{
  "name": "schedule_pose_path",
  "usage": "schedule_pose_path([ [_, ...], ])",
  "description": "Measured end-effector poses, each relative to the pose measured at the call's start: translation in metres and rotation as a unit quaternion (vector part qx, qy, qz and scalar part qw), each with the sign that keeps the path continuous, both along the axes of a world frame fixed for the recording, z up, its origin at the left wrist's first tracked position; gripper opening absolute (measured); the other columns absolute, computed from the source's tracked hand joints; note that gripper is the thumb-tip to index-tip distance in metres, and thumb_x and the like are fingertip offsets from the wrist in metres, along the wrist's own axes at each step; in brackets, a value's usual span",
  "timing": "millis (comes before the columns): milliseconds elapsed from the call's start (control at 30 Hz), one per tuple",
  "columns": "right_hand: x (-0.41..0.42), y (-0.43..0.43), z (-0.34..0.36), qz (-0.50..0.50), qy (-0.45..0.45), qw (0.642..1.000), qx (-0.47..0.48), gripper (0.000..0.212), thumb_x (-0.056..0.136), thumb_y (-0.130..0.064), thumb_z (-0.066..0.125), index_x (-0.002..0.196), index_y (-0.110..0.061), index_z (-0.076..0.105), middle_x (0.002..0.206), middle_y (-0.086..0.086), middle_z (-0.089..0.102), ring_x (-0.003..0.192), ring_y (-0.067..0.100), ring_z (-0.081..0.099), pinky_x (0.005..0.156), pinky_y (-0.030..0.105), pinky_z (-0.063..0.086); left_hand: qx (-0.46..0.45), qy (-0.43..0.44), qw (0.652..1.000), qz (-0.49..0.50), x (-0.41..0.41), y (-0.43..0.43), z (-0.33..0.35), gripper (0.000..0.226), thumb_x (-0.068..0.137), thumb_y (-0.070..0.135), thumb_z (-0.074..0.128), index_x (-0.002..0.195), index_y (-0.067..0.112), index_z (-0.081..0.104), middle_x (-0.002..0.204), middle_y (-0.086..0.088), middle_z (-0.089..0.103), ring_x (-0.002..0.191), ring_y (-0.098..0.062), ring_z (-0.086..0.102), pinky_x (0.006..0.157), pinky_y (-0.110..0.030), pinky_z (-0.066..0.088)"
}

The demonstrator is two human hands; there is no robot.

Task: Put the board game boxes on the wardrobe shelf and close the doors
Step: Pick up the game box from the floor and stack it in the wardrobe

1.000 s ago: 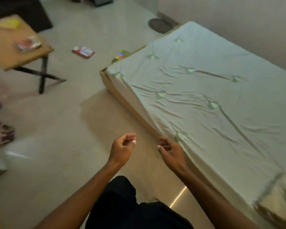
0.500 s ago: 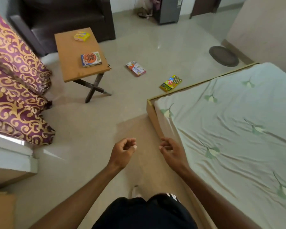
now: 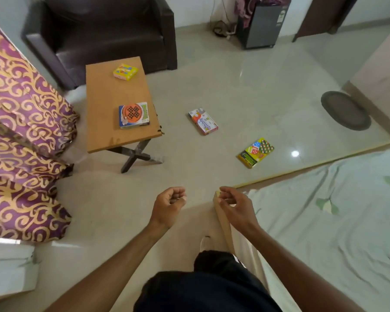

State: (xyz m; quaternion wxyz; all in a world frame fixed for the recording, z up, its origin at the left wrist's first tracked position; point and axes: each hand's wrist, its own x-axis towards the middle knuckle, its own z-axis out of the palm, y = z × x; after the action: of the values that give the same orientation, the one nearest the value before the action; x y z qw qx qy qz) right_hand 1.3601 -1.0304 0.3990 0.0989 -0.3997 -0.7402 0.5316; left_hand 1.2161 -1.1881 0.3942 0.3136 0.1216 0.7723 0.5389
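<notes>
Four board game boxes lay spread about, none of them held: a small yellow cardboard box (image 3: 125,72) at the far end of the light wooden counter (image 3: 104,131); a blue box printed with an orange peg-board circle (image 3: 133,115) nearer on the same counter; a flat white-and-red box (image 3: 203,121) on the pale tiled floor (image 3: 245,86) just right of the counter; a yellow-and-green box printed with dice (image 3: 255,152) on the floor near the bed's edge. Against the frame half a second before, each box kept its place on counter and floor, though the view had closed in and swung left; a full second before, the bed filled most of the view and the boxes were small and blurred. The left hand (image 3: 169,207) and the right hand (image 3: 235,207) stayed out in front, apart from each other, fingers loosely curled and holding nothing, as in both earlier frames; the right hand now hung over the corner of the bed's wooden frame, and whether it touched could not be told. The bed with its pale green sheet (image 3: 324,233) took the lower right; a dark brown armchair (image 3: 104,30) stood behind the counter; a purple-and-gold patterned curtain (image 3: 20,131) hung at the left; a dark oval mat (image 3: 345,110) lay by the right wall.
</notes>
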Motion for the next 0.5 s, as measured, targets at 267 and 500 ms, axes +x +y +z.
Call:
schedule_pose_path([
  [267,-0.196,0.144,-0.002,0.054,0.002,0.998,0.01,0.027,0.085,-0.016,0.067,0.109,-0.028,0.065,0.086,-0.007,0.07,0.072,0.0,0.063,0.064,0.007,0.048,0.009,-0.01,0.999,0.047,-0.178,0.122,-0.004,0.025,0.087,0.012,0.067,0.11,0.018,0.068,0.103,0.002,0.071,0.099,-0.014,0.066,0.092,-0.03,0.054],
  [500,-0.37,0.247,-0.024,0.037,-0.021,0.999,0.005,0.027,0.085,-0.016,0.066,0.11,-0.026,0.065,0.087,-0.006,0.07,0.071,-0.001,0.063,0.059,0.007,0.046,-0.009,-0.025,0.998,0.049,-0.366,0.225,-0.027,0.022,0.086,0.014,0.067,0.107,0.018,0.069,0.1,0.0,0.072,0.094,-0.015,0.067,0.084,-0.028,0.055],
])
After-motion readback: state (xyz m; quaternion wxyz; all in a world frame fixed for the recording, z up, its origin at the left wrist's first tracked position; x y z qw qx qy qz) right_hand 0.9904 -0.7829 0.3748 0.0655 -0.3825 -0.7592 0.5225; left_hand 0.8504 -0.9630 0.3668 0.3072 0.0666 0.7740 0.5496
